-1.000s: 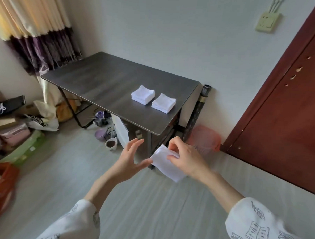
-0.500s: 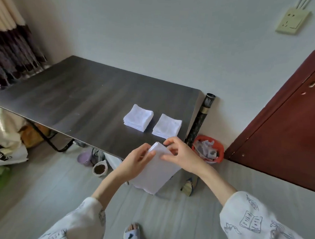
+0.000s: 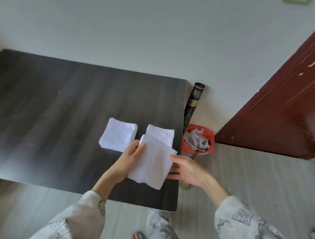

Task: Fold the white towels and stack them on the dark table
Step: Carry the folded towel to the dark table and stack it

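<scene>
The dark table (image 3: 66,115) filled the left and middle of the view, and on it, near its right edge, lay two stacks of folded white towels: the left stack (image 3: 119,134) and the right stack (image 3: 162,135), just beside each other. Over the table's near right corner the person held a folded towel (image 3: 152,162) between both hands, its far corner overlapping the right stack from this angle; whether it touched that stack could not be told. The left hand (image 3: 128,158) gripped the towel's left edge, thumb on top and fingers curled beneath; the right hand (image 3: 185,170) held the right edge with the thumb near the top surface and the fingers seemingly under the cloth, though the exact pinch was partly hidden. The step in hand looked to be setting this towel on a stack, and to do it well the person would probably square its edges to the stack below while keeping the fold pinched flat, lower it level, and draw the fingers out sideways so the layers do not slide. Beyond the table's right end stood a dark tube (image 3: 194,101) and a red bin (image 3: 198,142) of crumpled paper. Against half a second earlier, the towel had moved from below the table's front edge to above its top, and the view had come closer over the table.
</scene>
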The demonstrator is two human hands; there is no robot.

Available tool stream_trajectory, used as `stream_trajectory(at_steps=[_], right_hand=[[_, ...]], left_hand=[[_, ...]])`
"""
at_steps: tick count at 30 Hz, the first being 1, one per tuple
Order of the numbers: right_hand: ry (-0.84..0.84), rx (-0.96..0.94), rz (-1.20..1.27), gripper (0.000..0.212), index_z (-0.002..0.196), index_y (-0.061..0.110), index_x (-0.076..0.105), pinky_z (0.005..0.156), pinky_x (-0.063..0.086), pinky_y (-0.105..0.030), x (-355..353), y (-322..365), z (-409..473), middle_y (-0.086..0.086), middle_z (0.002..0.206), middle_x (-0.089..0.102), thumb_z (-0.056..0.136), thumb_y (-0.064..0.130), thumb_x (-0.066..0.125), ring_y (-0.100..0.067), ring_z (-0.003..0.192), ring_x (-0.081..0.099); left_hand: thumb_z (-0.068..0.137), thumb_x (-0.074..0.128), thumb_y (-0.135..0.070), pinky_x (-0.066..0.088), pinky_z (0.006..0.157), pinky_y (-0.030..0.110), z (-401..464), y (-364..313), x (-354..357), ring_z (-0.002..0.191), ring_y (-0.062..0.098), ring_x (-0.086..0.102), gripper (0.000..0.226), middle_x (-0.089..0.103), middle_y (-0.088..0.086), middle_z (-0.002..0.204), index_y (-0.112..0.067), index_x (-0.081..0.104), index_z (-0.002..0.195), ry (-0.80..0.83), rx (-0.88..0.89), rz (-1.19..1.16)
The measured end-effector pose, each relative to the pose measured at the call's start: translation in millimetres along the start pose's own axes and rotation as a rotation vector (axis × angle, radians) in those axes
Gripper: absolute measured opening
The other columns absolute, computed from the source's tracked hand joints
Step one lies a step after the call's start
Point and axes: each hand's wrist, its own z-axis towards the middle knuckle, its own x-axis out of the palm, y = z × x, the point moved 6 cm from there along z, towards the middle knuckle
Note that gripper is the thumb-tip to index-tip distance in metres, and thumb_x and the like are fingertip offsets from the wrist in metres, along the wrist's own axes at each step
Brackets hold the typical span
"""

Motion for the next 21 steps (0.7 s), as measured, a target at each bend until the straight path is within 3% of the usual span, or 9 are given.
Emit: stream_trajectory(at_steps=[5, 8, 15, 18, 21], right_hand=[[-0.193, -0.052, -0.132, 0.022, 0.107, 0.006, 0.059, 0.074, 0.055, -0.034, -30, 31, 43, -0.011, 0.099, 0.064, 0.095, 0.023, 0.051, -0.023, 0.084, 0.065], [-0.307, -0.076, -0.284, 0.016, 0.100, 0.010, 0.056, 0.069, 0.057, -0.030, -45, 47, 68, -0.009, 0.097, 0.064, 0.097, 0.023, 0.047, -0.022, 0.086, 0.066], [-0.447, -0.084, -0.503, 0.014, 0.089, 0.011, 0.049, 0.069, 0.058, -0.034, -70, 60, 112, -0.004, 0.084, 0.056, 0.097, 0.021, 0.043, -0.019, 0.080, 0.060], [-0.480, -0.068, -0.566, 0.016, 0.092, 0.010, 0.051, 0.075, 0.058, -0.044, -76, 62, 124, -0.011, 0.091, 0.060, 0.096, 0.023, 0.043, -0.027, 0.086, 0.062], [-0.483, -0.050, -0.572, 0.017, 0.095, 0.009, 0.050, 0.072, 0.058, -0.043, -78, 63, 130, -0.015, 0.095, 0.062, 0.097, 0.022, 0.041, -0.028, 0.088, 0.064]], left_hand=[[0.097, 0.034, -0.042, 0.047, 0.077, 0.036, 68, 8, -12, 0.084, 0.018, 0.052, 0.039, 0.055, 0.007, 0.092, -0.008, 0.051, 0.100, -0.121, -0.054, 0.128], [0.098, 0.032, -0.041, 0.043, 0.068, 0.032, 101, 13, -11, 0.079, 0.017, 0.047, 0.041, 0.049, 0.008, 0.089, -0.004, 0.049, 0.099, -0.160, -0.099, 0.188], [0.098, 0.035, -0.036, 0.052, 0.079, 0.050, 152, 27, -16, 0.083, 0.024, 0.056, 0.027, 0.055, 0.005, 0.082, -0.021, 0.052, 0.085, -0.187, -0.195, 0.307], [0.098, 0.035, -0.034, 0.053, 0.078, 0.050, 165, 29, -18, 0.090, 0.031, 0.058, 0.027, 0.059, 0.013, 0.090, -0.016, 0.055, 0.092, -0.178, -0.221, 0.358], [0.097, 0.036, -0.036, 0.054, 0.076, 0.051, 174, 32, -21, 0.092, 0.034, 0.058, 0.030, 0.060, 0.019, 0.095, -0.012, 0.055, 0.098, -0.172, -0.230, 0.423]])
